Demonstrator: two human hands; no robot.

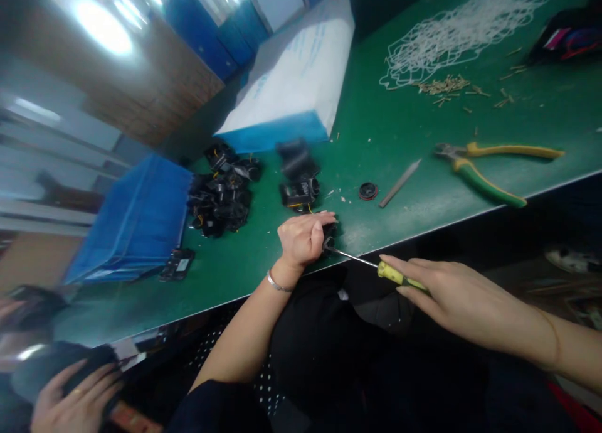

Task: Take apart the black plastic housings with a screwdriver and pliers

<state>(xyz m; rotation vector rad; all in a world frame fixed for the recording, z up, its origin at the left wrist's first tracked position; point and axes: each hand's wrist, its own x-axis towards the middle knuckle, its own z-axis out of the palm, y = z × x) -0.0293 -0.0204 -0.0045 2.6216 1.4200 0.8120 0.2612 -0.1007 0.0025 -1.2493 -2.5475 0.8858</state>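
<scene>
My left hand (305, 237) is closed around a small black plastic part (328, 233) at the near edge of the green table (414, 125). A silver bracelet sits on that wrist. My right hand (451, 292) grips a yellow-handled screwdriver (397, 274). Its thin metal shaft runs left and its tip meets the black part in my left hand. Just behind my left hand lie more black parts with yellow wires (298, 191).
A heap of black parts (221, 197) lies left of a blue crate (136, 219). Yellow-green pliers (489, 166), a grey flat tool (399, 183), a round black cap (368, 191), small screws (444, 85) and white mesh (465, 25) are to the right. Another person's hand (78, 398) is at bottom left.
</scene>
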